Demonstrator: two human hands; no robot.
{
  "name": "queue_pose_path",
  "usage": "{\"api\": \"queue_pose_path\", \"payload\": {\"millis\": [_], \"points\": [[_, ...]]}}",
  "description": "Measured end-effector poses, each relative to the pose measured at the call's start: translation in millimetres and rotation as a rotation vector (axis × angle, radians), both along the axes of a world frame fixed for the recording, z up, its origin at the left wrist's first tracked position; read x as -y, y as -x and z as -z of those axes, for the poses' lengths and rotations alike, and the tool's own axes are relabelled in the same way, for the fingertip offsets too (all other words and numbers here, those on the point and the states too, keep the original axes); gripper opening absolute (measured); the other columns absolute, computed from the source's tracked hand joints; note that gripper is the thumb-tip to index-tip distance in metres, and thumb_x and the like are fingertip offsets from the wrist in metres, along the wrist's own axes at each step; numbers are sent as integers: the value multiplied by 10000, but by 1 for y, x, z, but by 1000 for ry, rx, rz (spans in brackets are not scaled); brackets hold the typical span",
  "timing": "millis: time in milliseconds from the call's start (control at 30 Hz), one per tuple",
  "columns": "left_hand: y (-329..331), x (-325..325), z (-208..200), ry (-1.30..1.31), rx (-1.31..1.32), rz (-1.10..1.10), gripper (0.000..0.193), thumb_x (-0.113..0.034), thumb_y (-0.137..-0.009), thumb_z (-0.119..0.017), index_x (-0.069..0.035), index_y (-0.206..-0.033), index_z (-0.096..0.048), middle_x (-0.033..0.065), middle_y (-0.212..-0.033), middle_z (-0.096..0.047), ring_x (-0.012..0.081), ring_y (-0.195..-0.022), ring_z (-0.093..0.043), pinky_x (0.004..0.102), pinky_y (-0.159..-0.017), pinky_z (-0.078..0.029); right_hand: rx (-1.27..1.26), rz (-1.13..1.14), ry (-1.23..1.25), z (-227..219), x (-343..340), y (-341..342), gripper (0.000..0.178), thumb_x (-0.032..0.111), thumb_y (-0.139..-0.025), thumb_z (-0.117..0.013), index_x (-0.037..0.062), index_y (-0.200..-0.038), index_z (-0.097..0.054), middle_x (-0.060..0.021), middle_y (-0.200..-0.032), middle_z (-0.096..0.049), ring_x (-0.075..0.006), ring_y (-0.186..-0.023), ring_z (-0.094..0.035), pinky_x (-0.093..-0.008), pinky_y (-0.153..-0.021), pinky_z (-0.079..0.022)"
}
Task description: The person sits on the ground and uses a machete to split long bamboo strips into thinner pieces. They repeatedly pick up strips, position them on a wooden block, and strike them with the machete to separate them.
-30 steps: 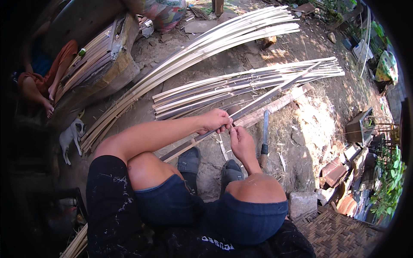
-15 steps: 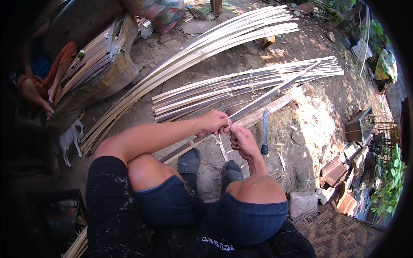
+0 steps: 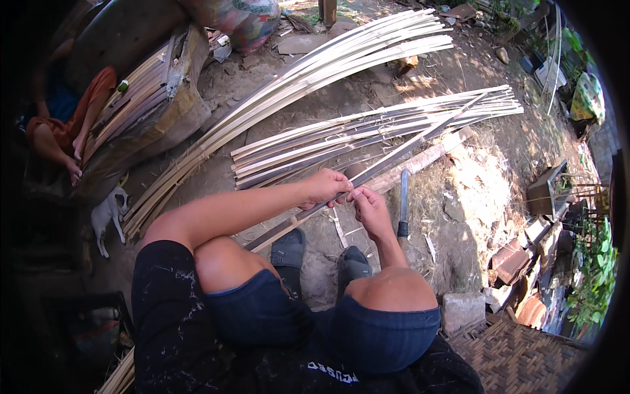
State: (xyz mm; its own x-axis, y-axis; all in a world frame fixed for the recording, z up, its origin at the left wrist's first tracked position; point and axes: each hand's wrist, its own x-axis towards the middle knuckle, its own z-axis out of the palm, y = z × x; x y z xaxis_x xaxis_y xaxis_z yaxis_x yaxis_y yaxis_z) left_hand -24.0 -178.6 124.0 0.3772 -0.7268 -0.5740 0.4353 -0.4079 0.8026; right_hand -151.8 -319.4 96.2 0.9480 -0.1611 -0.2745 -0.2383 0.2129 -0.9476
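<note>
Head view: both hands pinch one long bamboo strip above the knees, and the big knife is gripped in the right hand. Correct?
Not quite. In the head view the knife lies on the ground just right of the right hand, gripped by neither. The rest holds: left hand and right hand both pinch the long bamboo strip above the knees.

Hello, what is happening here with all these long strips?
A seated person holds one long bamboo strip with both hands: the left hand and right hand pinch it close together above the feet. A knife lies on the ground beside the right hand. Two piles of strips lie on the dirt ahead. Another person sits at the far left, near a small dog.
</note>
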Motion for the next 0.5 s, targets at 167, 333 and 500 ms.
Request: {"api": "queue_pose_path", "payload": {"millis": [167,333,500], "points": [[-1,1,-4,-48,56,-2,206,-244,-978,-622,-44,-970,-672,33,-776,-613,84,-632,-561,229,-493,-449,108,294,863,0,-12,3,194,206,-987,-559,40,-950,-654,-241,-751,-651,-384,-654,-656,-419,-597,-491],[0,2,6,-56,82,26,217,-248,-978,-610,-42,-976,-677,32,-782,-612,94,-615,-561,250,-503,-468,-43,-74,177,6,1,8,206,206,-1003,-551,36,-958,-659,-55,-674,-629,-214,-545,-585,-347,-541,-463],[1,2,6,-50,145,13,235,-258,-972,-618,-34,-953,-682,17,-761,-594,91,-584,-539,256,-493,-469,388,125,452,18,-2,-2,203,225,-1001,-576,49,-947,-662,1,-635,-601,-165,-491,-542,-334,-488,-428]]}}
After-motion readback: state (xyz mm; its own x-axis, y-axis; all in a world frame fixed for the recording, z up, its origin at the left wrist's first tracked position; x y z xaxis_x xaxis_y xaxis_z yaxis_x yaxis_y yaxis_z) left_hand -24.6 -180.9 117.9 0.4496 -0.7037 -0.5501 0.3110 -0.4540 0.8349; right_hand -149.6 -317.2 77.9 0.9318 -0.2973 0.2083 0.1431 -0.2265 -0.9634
